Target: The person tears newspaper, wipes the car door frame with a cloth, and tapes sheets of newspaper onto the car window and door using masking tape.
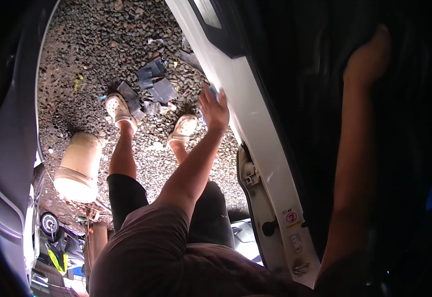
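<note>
My left hand point(215, 110) reaches down to the white painted door sill point(268, 133) of a vehicle. Its fingers curl over a small blue piece point(213, 92), perhaps a cloth, at the sill's outer edge; most of that piece is hidden by the hand. To the right, my right hand point(369, 59) rests in the dark interior, wrist bent. Its fingers are lost in shadow, so what it touches does not show. A metal door latch striker point(250, 174) sits on the frame below my left hand.
An open door panel point(8, 188) borders the left side. On the gravel point(102, 44) lie dark flat scraps point(162, 90) near my light clogs point(118, 108). A whitish bucket point(81, 161) is at the left, with a dial gauge point(49, 222) below it.
</note>
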### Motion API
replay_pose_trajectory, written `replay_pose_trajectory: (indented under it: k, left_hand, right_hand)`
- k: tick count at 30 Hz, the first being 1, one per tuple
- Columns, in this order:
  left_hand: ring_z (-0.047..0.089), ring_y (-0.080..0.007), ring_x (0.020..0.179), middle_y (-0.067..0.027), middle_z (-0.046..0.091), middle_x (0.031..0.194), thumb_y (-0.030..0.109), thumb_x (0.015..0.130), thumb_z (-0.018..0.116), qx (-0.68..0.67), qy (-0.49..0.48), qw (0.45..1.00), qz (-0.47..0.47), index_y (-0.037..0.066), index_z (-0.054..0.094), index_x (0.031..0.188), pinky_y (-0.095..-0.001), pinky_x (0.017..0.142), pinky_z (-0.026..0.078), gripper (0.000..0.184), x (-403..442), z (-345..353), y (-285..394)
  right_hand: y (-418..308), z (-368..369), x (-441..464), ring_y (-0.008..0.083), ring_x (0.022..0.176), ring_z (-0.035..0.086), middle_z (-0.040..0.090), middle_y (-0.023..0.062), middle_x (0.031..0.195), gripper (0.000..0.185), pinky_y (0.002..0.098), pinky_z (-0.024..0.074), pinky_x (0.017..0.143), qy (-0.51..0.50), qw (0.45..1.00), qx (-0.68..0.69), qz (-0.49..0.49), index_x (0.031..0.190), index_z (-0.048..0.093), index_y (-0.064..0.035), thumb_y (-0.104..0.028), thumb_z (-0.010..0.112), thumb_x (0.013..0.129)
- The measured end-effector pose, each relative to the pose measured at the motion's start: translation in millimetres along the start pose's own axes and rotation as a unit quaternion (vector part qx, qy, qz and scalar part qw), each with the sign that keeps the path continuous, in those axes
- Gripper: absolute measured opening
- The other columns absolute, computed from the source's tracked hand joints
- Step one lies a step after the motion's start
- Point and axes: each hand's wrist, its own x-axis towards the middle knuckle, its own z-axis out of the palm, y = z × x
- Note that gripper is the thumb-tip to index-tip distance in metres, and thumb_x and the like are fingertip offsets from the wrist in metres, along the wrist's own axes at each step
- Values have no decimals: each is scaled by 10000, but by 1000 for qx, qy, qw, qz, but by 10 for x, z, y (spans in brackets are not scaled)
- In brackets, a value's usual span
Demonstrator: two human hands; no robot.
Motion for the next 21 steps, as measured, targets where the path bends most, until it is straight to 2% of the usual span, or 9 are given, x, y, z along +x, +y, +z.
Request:
replay_pose_trajectory:
  k: [3, 7, 8, 9, 11, 13, 18, 20, 21]
  left_hand:
    - [430, -468, 1421, -301, 436, 1549, 466, 1087, 545, 26, -154, 986, -56, -8, 245, 1673, -568, 1201, 355, 811, -773, 71, -186]
    - [440, -468, 1467, -301, 462, 1576, 703, 961, 661, 48, -313, 946, -64, -3, 159, 1702, -557, 1217, 372, 1139, -1343, 52, -663]
    - [483, -461, 1451, -330, 481, 1569, 797, 878, 688, 78, -314, 941, -95, -27, 180, 1693, -533, 1202, 407, 1266, -1325, 89, -736]
    - [601, -407, 1363, -299, 602, 1480, 692, 926, 712, 70, -289, 955, -26, 17, 391, 1635, -495, 1164, 458, 1030, -1270, 126, -873]
    - [724, -371, 1184, -237, 738, 1298, 515, 944, 746, 117, -454, 879, -86, 56, 691, 1381, -483, 1064, 543, 636, -878, -166, -744]
    - [775, -370, 1016, -180, 804, 1095, 387, 932, 745, 192, -480, 856, 2, 76, 805, 1120, -482, 965, 595, 368, -665, -111, -1269]
    - [764, -376, 868, -194, 777, 901, 424, 1062, 592, 273, -385, 878, 81, 57, 782, 875, -545, 812, 588, 454, -364, -839, -724]
    - [754, -357, 807, -196, 756, 915, 200, 1035, 585, 247, -380, 875, 169, 12, 727, 1128, -500, 731, 606, 253, -398, -837, -591]
    - [748, -335, 769, -195, 745, 954, 108, 1012, 579, 247, -357, 872, 227, -7, 684, 1293, -468, 678, 616, 321, -465, -809, -534]
  right_hand:
    - [-106, -43, -15, 502, 1267, 601, 591, 345, 1433, 638, 541, 478, 1116, -32, 996, 74, 46, 1401, 588, 95, -430, 349, 1128]
    - [-230, -69, -4, 532, 1313, 569, 534, 385, 1484, 703, 566, 465, 1147, -70, 983, 137, 96, 1463, 525, 114, -472, 320, 1132]
    - [-253, -85, -10, 540, 1324, 562, 520, 395, 1496, 720, 572, 461, 1154, -79, 981, 143, 102, 1479, 509, 119, -482, 312, 1133]
    - [-273, -71, -21, 541, 1308, 569, 526, 407, 1474, 720, 574, 471, 1141, -73, 981, 147, 104, 1456, 517, 135, -474, 301, 1137]
    - [-306, -69, -33, 546, 1261, 593, 546, 444, 1408, 728, 582, 499, 1101, -53, 981, 154, 108, 1387, 539, 183, -449, 268, 1146]
    - [-290, -102, 16, 539, 1252, 602, 562, 437, 1390, 725, 588, 497, 1098, -53, 985, 122, 106, 1372, 551, 184, -446, 270, 1146]
    - [-322, -76, -20, 525, 1198, 638, 608, 432, 1325, 714, 584, 509, 1079, -33, 987, 111, 112, 1308, 594, 192, -432, 289, 1143]
    - [-331, -61, -3, 526, 1174, 643, 618, 437, 1306, 710, 568, 511, 1076, -38, 986, 134, 96, 1288, 604, 197, -431, 309, 1140]
    - [-307, -46, 12, 526, 1174, 643, 618, 437, 1306, 710, 568, 511, 1076, -40, 986, 134, 95, 1288, 604, 197, -431, 309, 1140]
